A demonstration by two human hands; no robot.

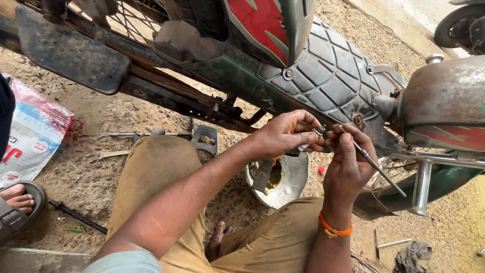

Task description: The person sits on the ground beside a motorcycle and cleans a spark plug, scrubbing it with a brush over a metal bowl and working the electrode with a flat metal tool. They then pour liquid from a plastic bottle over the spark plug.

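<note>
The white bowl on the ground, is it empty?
No. The white bowl below the hands holds a dark flat tool and some brownish liquid.

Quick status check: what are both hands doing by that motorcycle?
Left hand pinches small metal part. Right hand grips thin metal rod. Tyre close behind.

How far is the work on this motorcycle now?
Done: parts already lie off the bike, a flat bracket on the ground, a brush in the white bowl. In hand: the left hand pinches a small ribbed metal part while the right hand holds a thin rod to it. Left: the loose parts remain unfitted.
</note>
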